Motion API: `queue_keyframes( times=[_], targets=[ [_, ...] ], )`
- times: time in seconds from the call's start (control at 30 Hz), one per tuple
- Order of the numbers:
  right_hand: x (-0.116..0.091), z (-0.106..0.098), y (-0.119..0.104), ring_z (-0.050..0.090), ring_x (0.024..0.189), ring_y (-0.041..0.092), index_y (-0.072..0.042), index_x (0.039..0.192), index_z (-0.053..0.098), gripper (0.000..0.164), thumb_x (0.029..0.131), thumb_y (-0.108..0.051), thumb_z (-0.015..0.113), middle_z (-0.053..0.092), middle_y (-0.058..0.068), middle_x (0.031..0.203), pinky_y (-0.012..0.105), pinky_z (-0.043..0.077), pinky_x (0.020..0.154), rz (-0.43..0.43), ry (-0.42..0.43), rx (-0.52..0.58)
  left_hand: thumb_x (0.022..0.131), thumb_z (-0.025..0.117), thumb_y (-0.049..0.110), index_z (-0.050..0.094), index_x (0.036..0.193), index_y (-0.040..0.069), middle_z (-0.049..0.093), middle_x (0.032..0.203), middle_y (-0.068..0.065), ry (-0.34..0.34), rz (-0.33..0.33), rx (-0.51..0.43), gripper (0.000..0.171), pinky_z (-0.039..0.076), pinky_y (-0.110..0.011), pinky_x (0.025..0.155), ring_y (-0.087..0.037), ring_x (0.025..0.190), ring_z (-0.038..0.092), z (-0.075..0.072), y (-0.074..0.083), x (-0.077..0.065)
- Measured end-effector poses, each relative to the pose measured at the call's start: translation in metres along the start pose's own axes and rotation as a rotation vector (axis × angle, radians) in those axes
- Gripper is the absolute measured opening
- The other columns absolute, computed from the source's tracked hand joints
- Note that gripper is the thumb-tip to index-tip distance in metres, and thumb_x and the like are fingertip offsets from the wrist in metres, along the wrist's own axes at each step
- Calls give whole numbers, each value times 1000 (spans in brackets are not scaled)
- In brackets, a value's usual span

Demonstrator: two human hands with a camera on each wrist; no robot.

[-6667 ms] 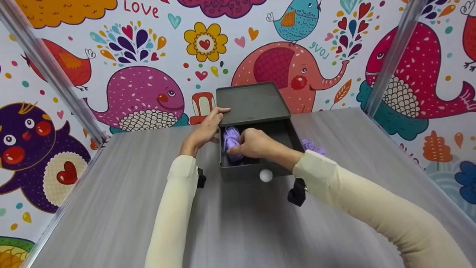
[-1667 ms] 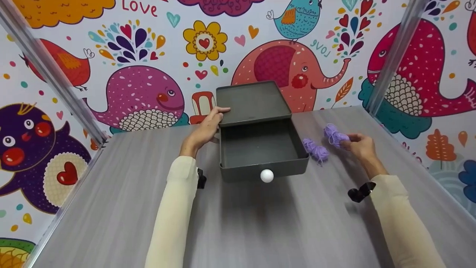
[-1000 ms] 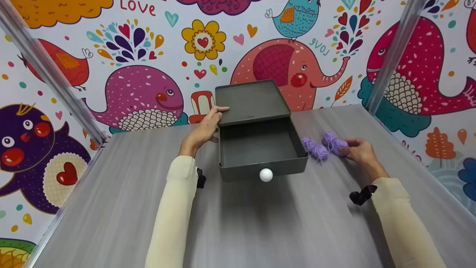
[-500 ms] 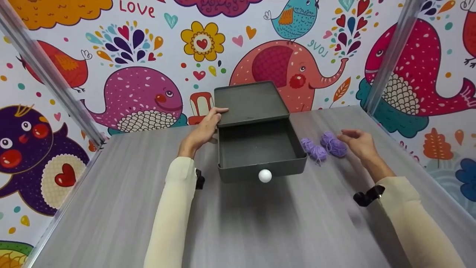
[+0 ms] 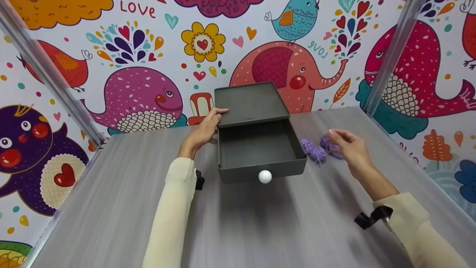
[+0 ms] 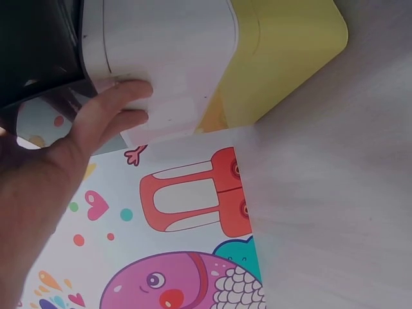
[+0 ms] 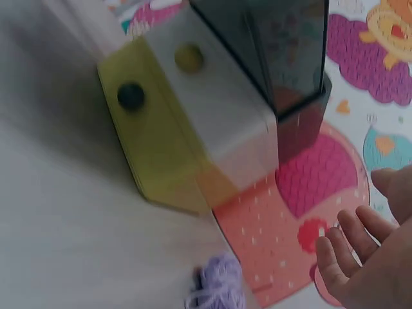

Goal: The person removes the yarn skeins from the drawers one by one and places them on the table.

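A small stacked drawer box (image 5: 253, 104) stands against the back wall. Its top grey drawer (image 5: 238, 172) is pulled out, showing a bare inside and a white knob (image 5: 265, 176). My left hand (image 5: 200, 132) grips the box's left side, one finger over the top; in the left wrist view, fingers (image 6: 125, 96) touch the white side. To the right of the drawer lie two skeins of purple yarn: one skein (image 5: 316, 153) is near the drawer wall, the other skein (image 5: 324, 143) is partly hidden by my right hand (image 5: 353, 149). That hand is raised, fingers loosely bent, holding nothing.
In the right wrist view, the box's lower levels are a white drawer (image 7: 206, 90) and a yellow drawer (image 7: 138, 129), both closed. A grey wood-look table (image 5: 148, 204) carries it all. Patterned walls and metal posts (image 5: 390, 59) bound the back and sides.
A purple skein has come out of the drawer and been set down beside the other on the right. My right hand has let go and lifted, lately drifting left. My left hand stays put.
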State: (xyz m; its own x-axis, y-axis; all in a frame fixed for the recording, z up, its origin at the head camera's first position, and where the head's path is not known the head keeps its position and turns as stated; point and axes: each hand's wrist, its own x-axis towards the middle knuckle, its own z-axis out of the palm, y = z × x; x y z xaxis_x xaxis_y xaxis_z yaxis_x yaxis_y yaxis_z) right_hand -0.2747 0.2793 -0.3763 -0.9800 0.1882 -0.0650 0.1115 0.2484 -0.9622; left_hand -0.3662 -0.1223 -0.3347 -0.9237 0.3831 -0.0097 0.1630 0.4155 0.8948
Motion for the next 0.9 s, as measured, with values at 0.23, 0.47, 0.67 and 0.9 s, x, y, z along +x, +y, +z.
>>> queue_keyframes(
  times=[0.23, 0.47, 0.67, 0.9],
  targets=[
    [-34, 16, -12, 64, 102, 5, -16, 129, 60, 53, 93, -55, 60, 67, -6, 113, 19, 56, 86, -46, -34, 30, 109, 27, 42, 36, 149, 35, 22, 163, -12, 1, -9, 4, 42, 47, -66, 101, -48, 135, 43, -1, 1, 0],
    [-64, 27, -15, 69, 90, 9, -8, 118, 63, 50, 97, -52, 56, 71, -9, 95, 22, 59, 81, -51, -87, 48, 109, 28, 41, 36, 150, 33, 20, 164, -12, -3, 7, 4, 43, 44, -69, 102, -47, 137, 39, 0, 1, 0],
    [-82, 38, -13, 72, 85, 15, -2, 110, 65, 54, 101, -53, 49, 73, 0, 95, 28, 60, 77, -36, -162, 43, 109, 27, 40, 36, 150, 33, 24, 161, -13, -2, 5, 8, 42, 48, -65, 99, -43, 131, 45, 1, 0, 0],
    [-94, 55, -13, 74, 81, 19, 0, 107, 68, 50, 102, -47, 51, 77, 4, 97, 35, 62, 71, -27, -304, 69, 109, 27, 39, 35, 150, 31, 24, 160, -14, 2, 8, -9, 43, 48, -67, 98, -44, 128, 48, 0, 0, 1]
  ],
)
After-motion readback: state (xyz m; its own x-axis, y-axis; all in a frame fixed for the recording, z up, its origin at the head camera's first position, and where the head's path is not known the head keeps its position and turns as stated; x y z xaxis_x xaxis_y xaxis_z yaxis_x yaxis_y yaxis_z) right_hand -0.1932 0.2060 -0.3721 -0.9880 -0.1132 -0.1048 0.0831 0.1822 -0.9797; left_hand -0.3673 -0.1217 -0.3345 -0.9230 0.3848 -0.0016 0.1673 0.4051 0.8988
